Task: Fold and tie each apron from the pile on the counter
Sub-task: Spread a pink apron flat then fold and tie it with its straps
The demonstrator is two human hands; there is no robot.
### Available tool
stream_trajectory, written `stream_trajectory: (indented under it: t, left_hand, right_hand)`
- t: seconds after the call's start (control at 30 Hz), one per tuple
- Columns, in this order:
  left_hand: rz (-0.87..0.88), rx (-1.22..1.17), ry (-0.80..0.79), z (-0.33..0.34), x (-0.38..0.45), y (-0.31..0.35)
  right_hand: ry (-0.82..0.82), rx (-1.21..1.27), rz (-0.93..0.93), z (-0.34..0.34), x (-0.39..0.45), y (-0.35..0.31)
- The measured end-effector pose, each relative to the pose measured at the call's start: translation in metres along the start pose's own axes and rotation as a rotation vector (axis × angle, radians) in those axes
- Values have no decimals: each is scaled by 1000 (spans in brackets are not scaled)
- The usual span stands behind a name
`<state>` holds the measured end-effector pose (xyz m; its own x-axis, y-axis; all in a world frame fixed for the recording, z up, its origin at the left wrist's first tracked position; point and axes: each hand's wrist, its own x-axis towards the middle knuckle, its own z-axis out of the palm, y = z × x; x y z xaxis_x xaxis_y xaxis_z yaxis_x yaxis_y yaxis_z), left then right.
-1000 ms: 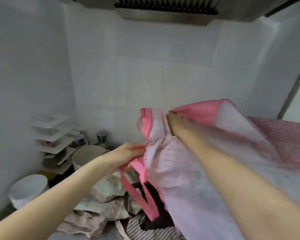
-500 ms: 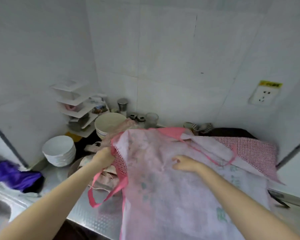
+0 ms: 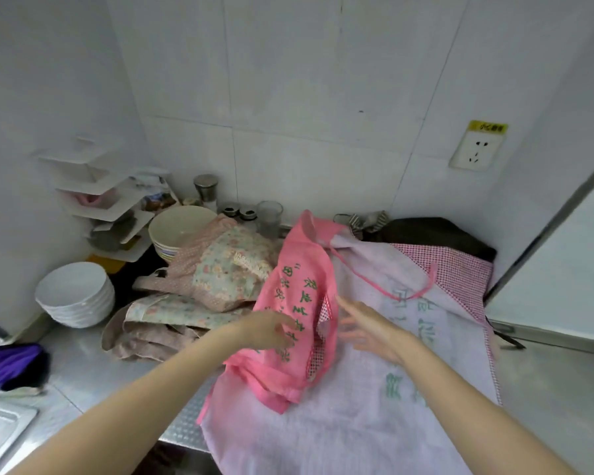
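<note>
A pink apron [image 3: 374, 382] with green lettering lies spread on the steel counter [image 3: 79, 368], pale inner side up. Its left edge is folded over toward the middle as a bright pink flap [image 3: 299, 303]. My left hand [image 3: 271, 329] rests on that flap with straight fingers. My right hand [image 3: 367, 329] hovers open just right of the flap, fingers spread, holding nothing. A pink strap [image 3: 391, 286] loops across the apron's upper part. A pile of floral aprons [image 3: 199, 296] sits to the left.
Stacked white bowls [image 3: 74, 294] and a cream bowl [image 3: 179, 228] stand at the left, with a corner shelf [image 3: 100, 200], jars and a glass [image 3: 270, 217] by the wall. A sink edge [image 3: 0, 430] is at lower left. Purple cloth [image 3: 7, 365] lies nearby.
The apron went from held up in the air to lying on the counter. My left hand let go of its edge, which now lies folded over. Both hands are open.
</note>
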<state>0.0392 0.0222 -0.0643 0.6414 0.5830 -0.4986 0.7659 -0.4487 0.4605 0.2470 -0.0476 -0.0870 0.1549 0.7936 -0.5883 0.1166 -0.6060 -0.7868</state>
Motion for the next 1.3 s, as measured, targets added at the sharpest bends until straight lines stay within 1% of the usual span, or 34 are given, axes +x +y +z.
stream_trajectory:
  t: [0.03, 0.07, 0.1, 0.13, 0.2, 0.23, 0.27, 0.3, 0.33, 0.4, 0.43, 0.5, 0.53, 0.57, 0.6, 0.67, 0.7, 0.73, 0.77, 0.8, 0.83, 0.87, 0.9, 0.93, 0.97, 1.0, 1.03, 1.07, 1.13, 1.17, 1.2, 1.23, 1.27, 1.3]
  left_hand:
    - [-39, -12, 188, 0, 5, -11]
    - [-108, -43, 323, 0, 10, -23]
    - [-174, -42, 390, 2, 13, -34]
    - [-233, -13, 375, 4, 12, -41]
    - [-283, 49, 206, 15, 13, -59]
    - [-299, 70, 114, 23, 13, -64]
    - [-315, 96, 73, 30, 12, -68]
    - [-335, 120, 89, 36, 12, -71]
    - [-358, 154, 138, 39, 12, -73]
    - [-382, 272, 209, 38, 10, -73]
    - [-382, 313, 206, 37, 9, -75]
    - [-380, 336, 176, 31, 8, -81]
    - [-401, 331, 162, 28, 7, -85]
    - [-429, 325, 157, 26, 7, -89]
    - [-456, 331, 166, 24, 5, -91]
    - [-520, 355, 196, 20, 5, -91]
    - [-553, 355, 214, 18, 5, -89]
    - [-566, 351, 251, 17, 7, -87]
    - [-544, 347, 310, 15, 8, -83]
    - [-478, 356, 381, 14, 12, -79]
    - [-380, 382, 439, 14, 16, -74]
    - [-252, 437, 462, 15, 21, -68]
    - [-124, 527, 435, 17, 23, -60]
    - [-23, 615, 372, 22, 29, -55]
    - [33, 677, 287, 27, 34, -51]
    - [40, 684, 203, 33, 39, -51]
    - [22, 639, 108, 36, 41, -52]
    - [23, 595, -7, 38, 42, -55]
    - [23, 593, -244, 32, 33, -55]
    - [7, 587, -289, 27, 26, -56]
    - [0, 577, -292, 22, 21, -58]
    - [2, 567, -248, 17, 18, -59]
    - [3, 549, -163, 12, 19, -63]
    - [-9, 511, -45, 5, 21, -65]
  right_hand:
    - [20, -57, -14, 7, 3, 5]
    - [57, -73, -51, 16, 6, 8]
    - [100, -64, -53, 26, 13, 12]
    - [140, -40, -54, 37, 19, 15]
    - [240, -137, -15, 54, 30, 21]
    - [239, -218, 14, 59, 34, 23]
    - [195, -227, 14, 63, 36, 20]
    - [127, -159, -8, 64, 35, 13]
    - [75, -41, -33, 62, 35, 2]
    - [84, 180, -129, 41, 31, -30]
    - [91, 297, -171, 24, 31, -47]
    - [48, 485, -207, -14, 25, -82]
    - [47, 497, -201, -31, 24, -93]
    - [99, 422, -194, -47, 23, -97]
    - [218, 244, -192, -61, 21, -96]
    - [562, -298, -157, -85, 25, -81]
    - [702, -518, -128, -94, 27, -70]
    - [748, -663, -86, -96, 26, -60]
    - [723, -763, -71, -95, 26, -52]
    - [669, -845, -84, -86, 23, -45]
    - [613, -907, -127, -73, 21, -37]
    - [533, -948, -188, -56, 18, -29]
    - [429, -1014, -257, -35, 16, -16]
    - [302, -1115, -326, -15, 12, 0]
    - [159, -1251, -356, 1, 8, 19]
    - [25, -1396, -340, 11, 4, 36]
    - [-64, -1503, -278, 13, 3, 54]
    - [-103, -1559, -175, 9, 1, 68]
    - [-75, -1572, 28, -6, -2, 76]
    - [-47, -1577, 89, -11, -3, 70]
    - [-9, -1570, 92, -15, -2, 58]
    - [43, -1534, 48, -16, 0, 44]
    - [104, -1470, -28, -15, 5, 28]
    - [160, -1398, -103, -14, 10, 9]
